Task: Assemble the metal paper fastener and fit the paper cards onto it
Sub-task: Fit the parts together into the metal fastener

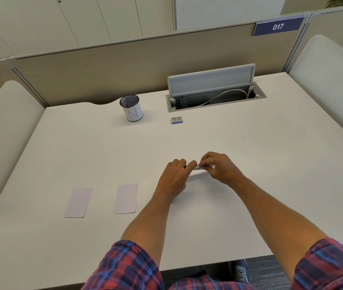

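Observation:
A thin shiny metal paper fastener (199, 168) is held level a little above the white desk (250, 164), near its middle. My left hand (175, 176) pinches its left end and my right hand (218, 167) pinches its right part, with the fingers covering most of it. A small piece of metal shows past my right fingers. Two pale paper cards lie flat on the desk to the left: one card (126, 198) close to my left forearm, the other card (79, 202) further left.
A white mesh-lined pen cup (132, 108) stands at the back of the desk. A small grey and blue box (176, 120) lies to its right. Behind that an open cable hatch (214, 88) has its lid raised. Padded partitions flank the desk.

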